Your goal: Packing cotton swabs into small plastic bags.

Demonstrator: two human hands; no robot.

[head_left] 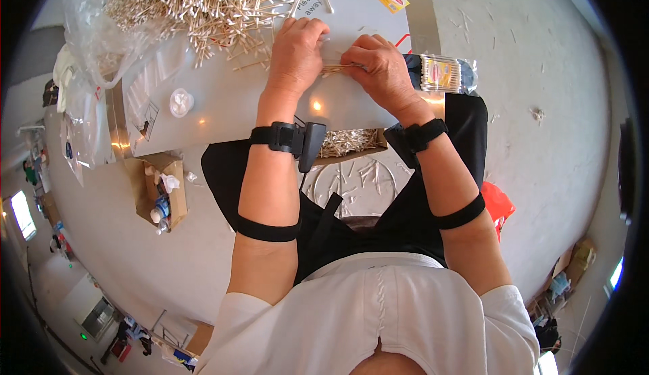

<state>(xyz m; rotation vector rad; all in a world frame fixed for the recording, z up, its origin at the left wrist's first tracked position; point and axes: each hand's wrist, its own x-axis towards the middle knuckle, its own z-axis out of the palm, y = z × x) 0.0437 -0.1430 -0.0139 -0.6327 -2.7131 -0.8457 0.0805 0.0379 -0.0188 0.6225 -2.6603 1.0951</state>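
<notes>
A large heap of loose cotton swabs (203, 10) lies on the grey table (236, 115) in front of me. My left hand (296, 54) is at the heap's right edge, its fingers curled together; what they hold, if anything, is hidden. Beside it, my right hand (384, 71) is closed on a few cotton swabs (332, 70), which stick out toward the left hand. Just right of that hand, a clear pack of cotton swabs (443, 74) with a yellow label lies at the table's right edge. A small yellow card (393, 0) rests farther back.
A small clear plastic tub (181, 103) stands at the table's left. Clear plastic bags (101, 44) hang over the left edge. Below the front edge sits a box of swabs (348, 143). A cardboard box (177, 192) with bottles is on the floor, and a red bag (497, 206) lies right.
</notes>
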